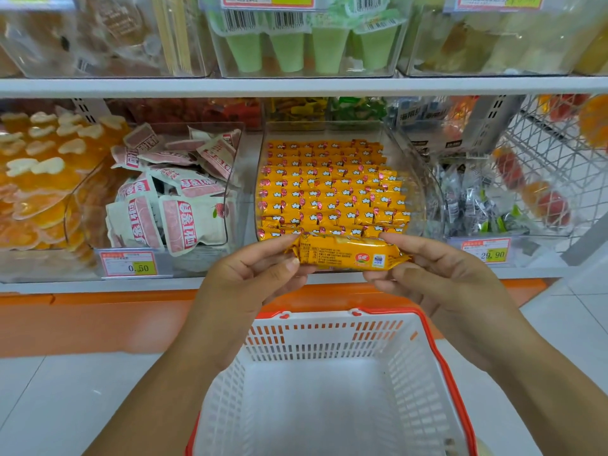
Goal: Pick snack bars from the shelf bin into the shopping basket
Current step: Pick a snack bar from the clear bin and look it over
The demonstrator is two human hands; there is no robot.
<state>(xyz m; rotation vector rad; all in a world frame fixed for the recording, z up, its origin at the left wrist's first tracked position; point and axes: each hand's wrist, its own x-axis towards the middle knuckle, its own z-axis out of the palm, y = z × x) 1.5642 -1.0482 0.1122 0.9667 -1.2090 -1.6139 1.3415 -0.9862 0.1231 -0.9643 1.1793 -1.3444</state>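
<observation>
one yellow snack bar (pixel 350 254) level above white basket (pixel 332 327), others rowed in clear bin (pixel 424 179)

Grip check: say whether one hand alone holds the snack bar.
No: left hand and right hand both pinch the snack bar.

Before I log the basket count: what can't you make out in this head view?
Head view:
Near end of the shopping basket: cut off by the bottom edge.
Print on the held snack bar: too small to read.
Front row in the clear bin: hidden behind the bar.
</observation>
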